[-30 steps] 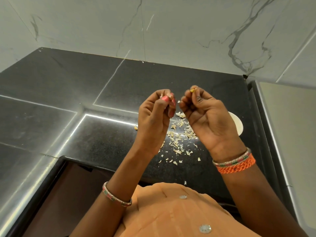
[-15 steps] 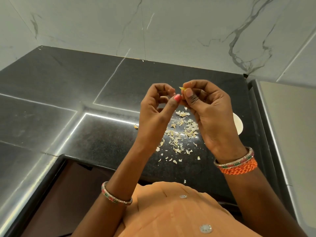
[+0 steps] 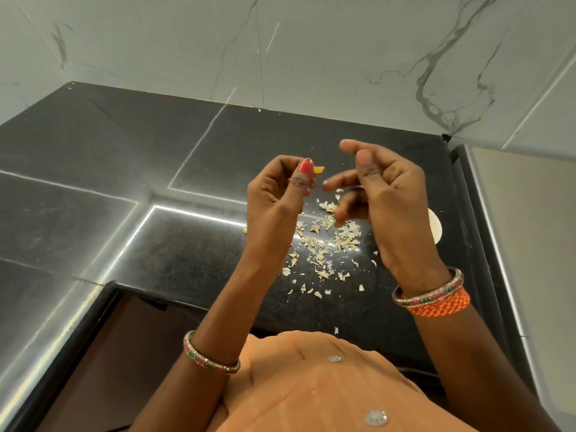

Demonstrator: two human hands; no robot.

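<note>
The left hand [image 3: 274,194] is raised above the pile of husks [image 3: 327,241], thumb and forefinger pinching a small yellow kernel [image 3: 319,170] so that its tip sticks out toward the other hand. That grip seems chosen to leave the bare end free for picking. The right hand [image 3: 389,201] hangs just right of the kernel, also above the pile. Its fingers are loose and part-spread, and nothing shows in them, though the lower fingers are blurred. It looks as if it is letting a flake drop or readying for another pick.

Both hands are held straight over the pile, probably so that whatever is stripped off falls in one place and is easy to sweep up. The pile lies on a black counter [image 3: 187,251], with stray flakes trailing from it toward the person's orange garment [image 3: 311,385]. A white dish [image 3: 435,227] sits just right of the pile, half hidden behind the right hand, likely meant for the cleaned kernels. Beyond the pile stands a marbled wall [image 3: 311,57].
</note>
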